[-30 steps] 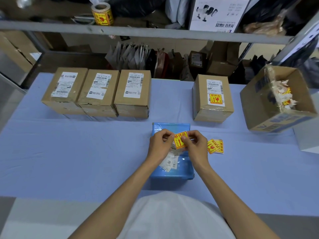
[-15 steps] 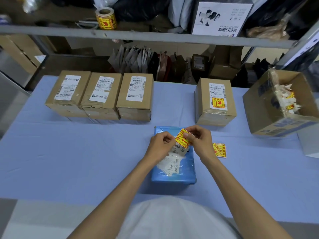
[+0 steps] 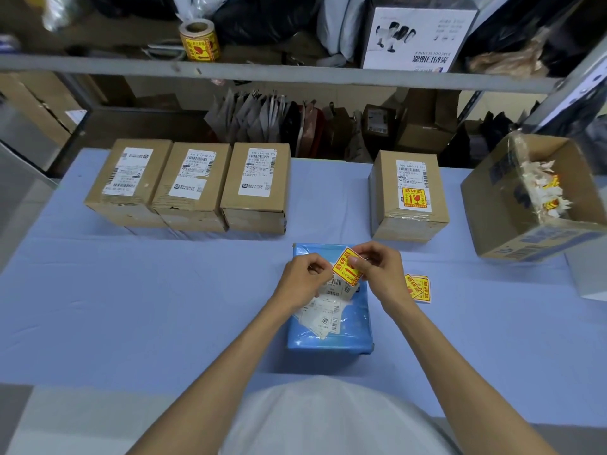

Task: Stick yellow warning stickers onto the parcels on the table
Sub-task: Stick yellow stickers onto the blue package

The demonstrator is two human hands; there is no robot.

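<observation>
A blue plastic-wrapped parcel (image 3: pixel 331 336) with white shipping labels lies in front of me on the table. Just above its far end, my right hand (image 3: pixel 377 270) pinches a yellow warning sticker (image 3: pixel 345 266), tilted on a corner. My left hand (image 3: pixel 303 277) pinches the sticker's lower left edge or its backing paper. Three brown parcels stand in a row at the far left: (image 3: pixel 129 182), (image 3: pixel 193 185), (image 3: pixel 259 187); their white labels bear no yellow sticker. A fourth brown parcel (image 3: pixel 410 195) at the far right carries a yellow sticker on its label.
Two loose yellow stickers (image 3: pixel 418 287) lie on the blue tablecloth (image 3: pixel 131 307) right of my hands. An open cardboard box (image 3: pixel 532 205) with peeled backing scraps sits at the right edge. A sticker roll (image 3: pixel 198 41) stands on the shelf behind the table.
The sticker has turned from nearly level to tilted on a corner, and my right hand has lifted it slightly away from the left hand. The parcels have stayed put.
</observation>
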